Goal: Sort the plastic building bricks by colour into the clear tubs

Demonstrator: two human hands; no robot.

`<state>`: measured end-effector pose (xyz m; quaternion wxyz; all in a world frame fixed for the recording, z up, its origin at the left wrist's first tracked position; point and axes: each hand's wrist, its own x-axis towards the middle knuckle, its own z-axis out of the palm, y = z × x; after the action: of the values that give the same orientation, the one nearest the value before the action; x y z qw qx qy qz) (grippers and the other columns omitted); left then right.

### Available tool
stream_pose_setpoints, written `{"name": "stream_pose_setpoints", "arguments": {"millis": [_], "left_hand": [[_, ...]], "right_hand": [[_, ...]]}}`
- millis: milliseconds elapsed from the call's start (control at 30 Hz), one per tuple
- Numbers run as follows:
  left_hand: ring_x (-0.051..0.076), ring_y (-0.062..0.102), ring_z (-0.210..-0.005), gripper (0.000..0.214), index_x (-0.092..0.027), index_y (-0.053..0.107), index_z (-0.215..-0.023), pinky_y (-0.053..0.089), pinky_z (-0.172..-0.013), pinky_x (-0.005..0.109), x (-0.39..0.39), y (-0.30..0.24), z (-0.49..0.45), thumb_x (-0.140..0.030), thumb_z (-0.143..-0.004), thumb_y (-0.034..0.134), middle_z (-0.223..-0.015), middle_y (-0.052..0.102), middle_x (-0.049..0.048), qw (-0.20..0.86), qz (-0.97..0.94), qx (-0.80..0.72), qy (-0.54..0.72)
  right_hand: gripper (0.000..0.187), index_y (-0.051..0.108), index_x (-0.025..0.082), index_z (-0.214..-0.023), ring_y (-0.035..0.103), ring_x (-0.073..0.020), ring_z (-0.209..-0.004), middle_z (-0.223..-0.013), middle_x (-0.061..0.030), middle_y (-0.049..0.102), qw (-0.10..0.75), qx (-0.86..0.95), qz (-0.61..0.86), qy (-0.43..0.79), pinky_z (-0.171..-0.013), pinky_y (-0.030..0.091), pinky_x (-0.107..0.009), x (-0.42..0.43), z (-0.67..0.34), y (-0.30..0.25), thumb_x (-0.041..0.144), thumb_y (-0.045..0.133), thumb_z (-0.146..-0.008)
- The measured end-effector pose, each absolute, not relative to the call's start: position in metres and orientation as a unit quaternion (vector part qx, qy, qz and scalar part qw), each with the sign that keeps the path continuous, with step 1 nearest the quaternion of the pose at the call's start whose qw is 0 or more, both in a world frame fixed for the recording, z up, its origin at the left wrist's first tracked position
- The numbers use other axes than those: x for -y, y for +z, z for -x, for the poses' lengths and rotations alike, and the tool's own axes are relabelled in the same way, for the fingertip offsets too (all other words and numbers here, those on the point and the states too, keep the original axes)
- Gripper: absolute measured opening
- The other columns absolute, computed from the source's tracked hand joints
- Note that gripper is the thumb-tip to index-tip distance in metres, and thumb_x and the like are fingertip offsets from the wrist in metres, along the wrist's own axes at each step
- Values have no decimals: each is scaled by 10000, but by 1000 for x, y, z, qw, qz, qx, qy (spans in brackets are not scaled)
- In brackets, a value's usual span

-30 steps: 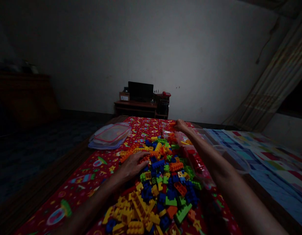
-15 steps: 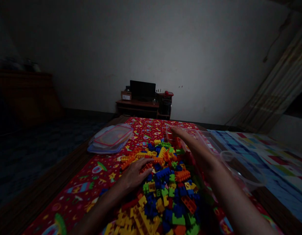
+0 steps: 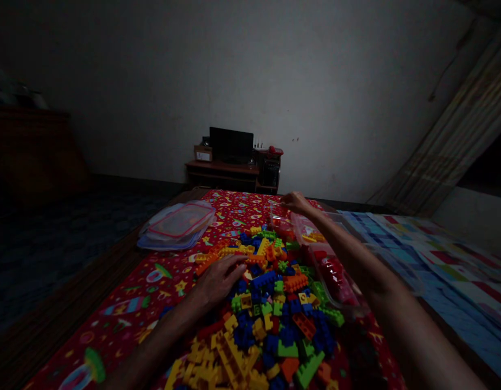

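A large pile of toy building bricks (image 3: 266,309), in yellow, blue, green, orange and red, is spread over the red patterned cloth (image 3: 124,276). My left hand (image 3: 222,275) lies open at the pile's left side, fingers stretched over an orange brick (image 3: 256,260) without gripping it. My right hand (image 3: 295,201) is at the far end, over a clear plastic box (image 3: 273,219). Its fingers are bent downward and together, and what they hold, if anything, is too dim to make out. Under my right forearm stand a clear box with red bricks (image 3: 335,273) and another with yellow pieces (image 3: 314,237).
Stacked clear lids (image 3: 177,226) lie at the left edge of the cloth. More clear containers (image 3: 396,265) sit to the right, beside a bed with a checked cover (image 3: 457,249). A desk (image 3: 223,169) with a dark monitor (image 3: 232,145) stands against the wall.
My right hand has risen above the far box, and my forearm has swung right, uncovering the boxes beside the pile. My left hand stays over the same bricks. The view has shifted slightly.
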<state>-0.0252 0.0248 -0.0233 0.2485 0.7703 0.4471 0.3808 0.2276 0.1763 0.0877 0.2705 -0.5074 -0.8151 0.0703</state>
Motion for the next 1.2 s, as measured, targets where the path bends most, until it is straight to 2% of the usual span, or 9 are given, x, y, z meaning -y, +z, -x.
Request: {"name": "stream_pose_setpoints", "arguments": {"millis": [100, 233, 300, 400, 667, 867, 933, 1067, 1200], "left_hand": [[266, 603, -1022, 359, -204, 712, -947, 439, -959, 417, -23, -15, 20, -476, -817, 516, -1032, 686, 96, 256, -711, -460, 465], [277, 624, -1001, 485, -173, 684, -1039, 494, -877, 395, -7, 2, 6, -566, -798, 535, -1022, 690, 118, 499, -561, -402, 524], [269, 641, -972, 486, -152, 662, -1076, 513, -837, 364, 3, 9, -1, -532, -778, 598, -999, 697, 121, 616, -490, -338, 517], [235, 661, -931, 442, -164, 629, -1118, 518, -799, 307, 15, 13, -9, -378, -739, 708, -991, 706, 99, 686, -450, -283, 497], [140, 660, -660, 448, -149, 599, -1007, 510, -616, 218, 17, 10, -18, -361, -658, 783, -839, 703, 60, 683, -449, -280, 504], [182, 669, -803, 587, -170, 535, -1003, 509, -709, 256, 20, 10, -20, -458, -568, 805, -935, 687, 57, 634, -474, -331, 513], [195, 668, -831, 598, -177, 517, -1052, 510, -722, 274, 20, 8, -20, -472, -602, 778, -955, 683, 60, 630, -477, -347, 505], [193, 667, -773, 607, -177, 491, -1136, 519, -704, 303, 20, 9, -17, -459, -660, 741, -886, 678, 50, 618, -476, -367, 507], [177, 657, -706, 613, -169, 510, -1153, 517, -651, 286, 19, 10, -14, -451, -659, 740, -817, 666, 32, 594, -493, -384, 506]], "right_hand": [[234, 717, 107, -814, 589, -129, -623, -687, -42, 680, 351, 794, 446, 219, -592, 427, -229, -134, -220, 86, 279, 565, -767], [271, 721, 198, -934, 655, -171, -863, -926, -32, 721, 420, 755, 322, 386, -765, 506, -297, -55, -190, 62, 374, 640, -744], [246, 721, 227, -949, 627, -186, -1027, -1049, -23, 704, 446, 740, 281, 418, -891, 482, -330, -24, -177, 49, 359, 647, -756], [198, 725, 251, -951, 575, -184, -1142, -1168, -8, 663, 480, 730, 264, 410, -1005, 416, -346, 1, -167, 37, 301, 650, -774], [193, 729, 256, -966, 602, -200, -1111, -1152, -21, 671, 536, 713, 311, 327, -1005, 436, -366, 20, -175, 30, 276, 648, -791], [234, 696, 259, -1042, 574, -185, -1152, -1162, -36, 664, 500, 797, 275, 198, -1005, 447, -364, 35, -177, 37, 241, 591, -834], [230, 691, 272, -1044, 583, -184, -1136, -1149, -25, 669, 505, 793, 283, 191, -996, 454, -370, 35, -182, 45, 263, 574, -847], [230, 714, 220, -955, 665, -202, -935, -980, -45, 722, 574, 678, 395, 236, -853, 523, -359, 6, -216, 55, 351, 593, -811], [299, 720, 133, -892, 680, -212, -813, -869, -86, 730, 532, 633, 515, 226, -740, 535, -330, -45, -272, 48, 363, 594, -748]]}}
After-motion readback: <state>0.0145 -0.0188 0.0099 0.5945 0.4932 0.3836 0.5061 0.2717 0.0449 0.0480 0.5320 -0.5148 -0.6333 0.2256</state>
